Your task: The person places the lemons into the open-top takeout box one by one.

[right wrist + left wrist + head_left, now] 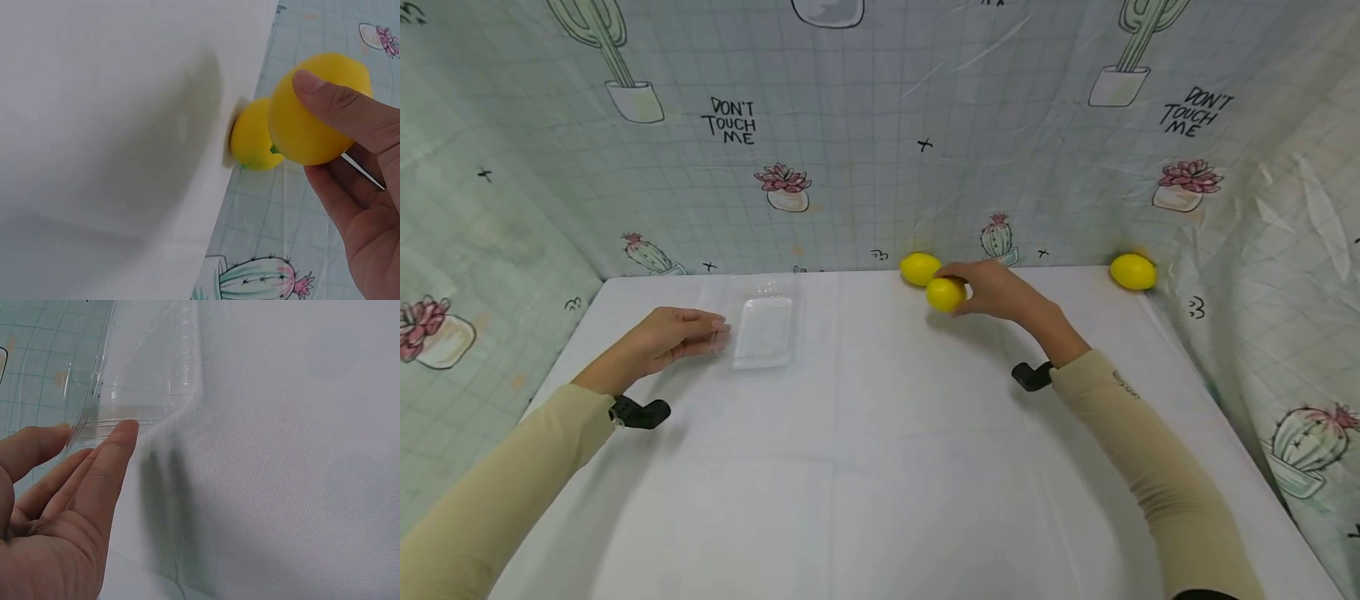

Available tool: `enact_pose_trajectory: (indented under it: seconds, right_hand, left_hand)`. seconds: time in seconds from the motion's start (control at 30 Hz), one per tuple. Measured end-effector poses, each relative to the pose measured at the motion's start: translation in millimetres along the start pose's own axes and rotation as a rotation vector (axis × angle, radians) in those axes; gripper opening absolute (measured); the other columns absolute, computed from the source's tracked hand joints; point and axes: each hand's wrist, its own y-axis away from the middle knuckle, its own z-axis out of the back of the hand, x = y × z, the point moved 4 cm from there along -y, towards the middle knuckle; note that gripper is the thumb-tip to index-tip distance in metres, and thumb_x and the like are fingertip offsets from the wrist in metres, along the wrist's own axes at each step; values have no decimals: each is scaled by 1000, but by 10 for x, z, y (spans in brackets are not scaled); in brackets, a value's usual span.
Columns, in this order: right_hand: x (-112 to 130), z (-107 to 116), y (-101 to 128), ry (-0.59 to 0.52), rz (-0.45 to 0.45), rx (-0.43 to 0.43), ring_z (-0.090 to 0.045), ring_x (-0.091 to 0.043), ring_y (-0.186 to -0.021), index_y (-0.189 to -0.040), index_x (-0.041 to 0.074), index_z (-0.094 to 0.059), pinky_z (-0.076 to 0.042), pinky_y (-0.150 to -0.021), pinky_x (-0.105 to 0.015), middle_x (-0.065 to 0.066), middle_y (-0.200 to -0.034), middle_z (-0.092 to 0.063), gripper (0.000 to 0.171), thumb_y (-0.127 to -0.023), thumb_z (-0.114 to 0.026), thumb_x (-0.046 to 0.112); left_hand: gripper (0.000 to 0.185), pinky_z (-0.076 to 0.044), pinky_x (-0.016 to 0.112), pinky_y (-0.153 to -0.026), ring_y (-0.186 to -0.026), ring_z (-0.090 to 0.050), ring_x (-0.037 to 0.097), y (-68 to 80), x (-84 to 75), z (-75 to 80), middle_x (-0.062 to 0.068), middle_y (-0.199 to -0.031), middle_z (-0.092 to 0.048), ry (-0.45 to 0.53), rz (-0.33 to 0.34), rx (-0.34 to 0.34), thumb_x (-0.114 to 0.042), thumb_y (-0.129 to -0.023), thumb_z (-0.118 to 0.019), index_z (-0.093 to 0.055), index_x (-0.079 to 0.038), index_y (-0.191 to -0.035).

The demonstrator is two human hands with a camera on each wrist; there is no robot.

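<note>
"DON'T TOUCH ME", twice across the backdrop [865, 100]!
One slogan [731, 121] sits left, its twin [1197, 111] right, small crosses [925, 145] dotted about; the right sleeve [1157, 467] carries dark lettering [1125, 384] too small to read.

High head view, close wrist views

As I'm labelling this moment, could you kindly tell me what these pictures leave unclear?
Clear tray: left wrist view, far end cut off by the top edge.
Rear lemon: right wrist view, partly hidden behind the held lemon.
Right sleeve print: head view, too small to read.
</note>
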Motion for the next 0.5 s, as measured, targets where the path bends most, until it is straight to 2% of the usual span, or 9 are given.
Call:
enact_pose_trajectory:
  seconds: [0.3, 0.5]
  right_hand:
    - [133, -74, -121, -29, 42, -18, -61, -29, -119, -139, 8, -59, -52, -105, -47, -11, -133, -65, 63, -83, -87, 15]
    - [240, -128, -189, -30, 71, -43, -62, -27, -116, -139, 10, -60, -53, -104, -44, -10, -132, -66, 63, -83, -87, 17]
  left_hand:
    - [58, -60, 26, -91, -99, -72, 9, 16, -21, -36, -5, -109, -74, -28, 0, -1, -18, -102, -65, -43, 11, -148]
    - [60, -59, 26, -92, -99, -72, 9, 7, -29, -58, -5, -110, -73, -47, 6, -5, -18, -102, -66, -41, 10, -149]
